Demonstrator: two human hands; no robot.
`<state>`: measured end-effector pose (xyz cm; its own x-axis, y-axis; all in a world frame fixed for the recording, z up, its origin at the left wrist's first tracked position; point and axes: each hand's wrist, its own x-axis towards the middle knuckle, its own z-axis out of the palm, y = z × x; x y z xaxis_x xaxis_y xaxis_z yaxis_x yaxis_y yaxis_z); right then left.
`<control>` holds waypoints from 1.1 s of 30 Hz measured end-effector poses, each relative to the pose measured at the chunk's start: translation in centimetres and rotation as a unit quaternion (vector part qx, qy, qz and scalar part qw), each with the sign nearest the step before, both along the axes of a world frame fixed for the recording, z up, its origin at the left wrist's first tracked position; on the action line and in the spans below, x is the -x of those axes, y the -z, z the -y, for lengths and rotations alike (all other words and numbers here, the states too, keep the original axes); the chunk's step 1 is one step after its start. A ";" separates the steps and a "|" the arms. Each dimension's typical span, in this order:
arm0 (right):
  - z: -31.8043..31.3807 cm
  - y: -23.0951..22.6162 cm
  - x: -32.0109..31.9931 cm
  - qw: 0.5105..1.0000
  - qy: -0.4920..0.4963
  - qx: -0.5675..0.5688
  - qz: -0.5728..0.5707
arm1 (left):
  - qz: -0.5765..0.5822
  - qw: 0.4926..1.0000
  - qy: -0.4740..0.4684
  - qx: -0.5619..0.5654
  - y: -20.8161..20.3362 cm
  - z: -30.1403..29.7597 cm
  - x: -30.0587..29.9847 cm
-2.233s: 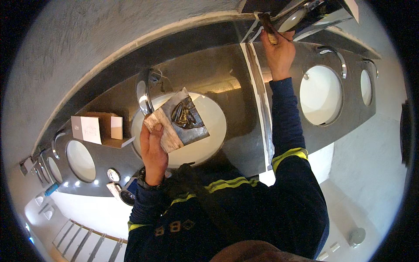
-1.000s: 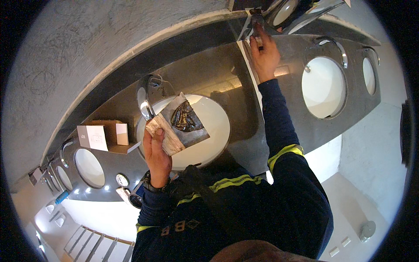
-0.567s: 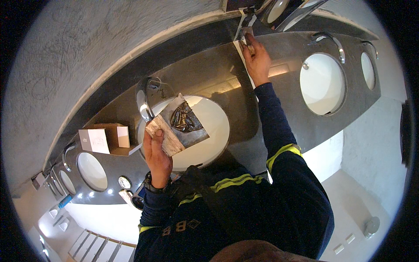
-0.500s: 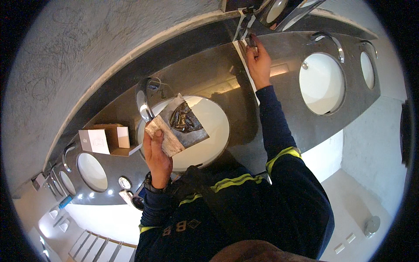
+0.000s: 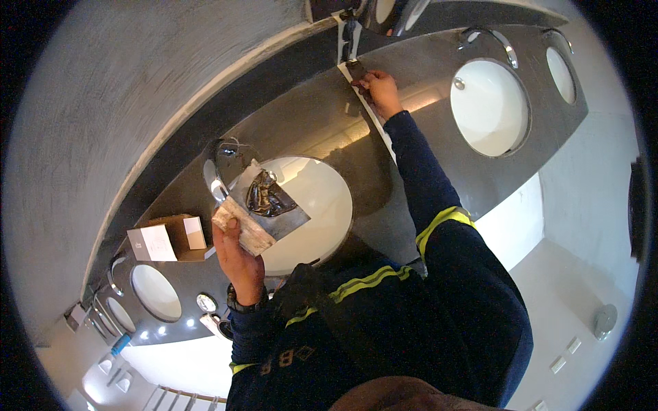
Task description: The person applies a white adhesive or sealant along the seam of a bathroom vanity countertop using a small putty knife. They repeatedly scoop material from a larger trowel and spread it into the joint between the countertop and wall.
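Note:
My left hand (image 5: 240, 259) grips a wide scraper by its pale wooden handle (image 5: 245, 226). Its broad grey metal blade (image 5: 293, 222) carries a crumpled-looking heap of glossy dark paste (image 5: 269, 194), above an oval white basin (image 5: 319, 229). Farther off, my right hand (image 5: 384, 93) pinches a small dark flat blade (image 5: 356, 70) at the upper end of a pale tape strip (image 5: 381, 129). That strip runs across the dark countertop (image 5: 295, 113) beside a seam. More pale tape edges a dark strip (image 5: 348, 38) up the backsplash.
A curved chrome faucet (image 5: 212, 179) stands beside the near basin. An open cardboard box (image 5: 152, 243) sits to its left, with a round gauge-like object (image 5: 205, 302) close by. Another basin (image 5: 490, 109) and faucet (image 5: 504, 46) lie right. A grey wall (image 5: 137, 103) rises behind.
My right hand has come slightly toward me along the taped seam, and its flat blade now shows. The whole view has shifted a little. The left hand still holds the loaded scraper.

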<state>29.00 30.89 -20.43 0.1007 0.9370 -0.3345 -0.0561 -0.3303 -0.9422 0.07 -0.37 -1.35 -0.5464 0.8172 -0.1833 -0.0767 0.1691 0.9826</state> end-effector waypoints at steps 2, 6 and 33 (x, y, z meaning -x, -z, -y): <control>-0.6 0.3 -0.1 0.999 -0.025 -0.009 0.018 | 0.005 0.999 -0.014 0.033 0.0 0.2 0.4; -1.5 0.7 -0.1 0.999 -0.031 0.002 -0.016 | -0.341 0.936 0.085 -0.022 0.0 0.6 1.4; -1.4 -5.2 1.5 0.978 0.005 -0.025 -0.207 | 0.043 0.999 -0.012 -0.018 0.4 0.8 0.8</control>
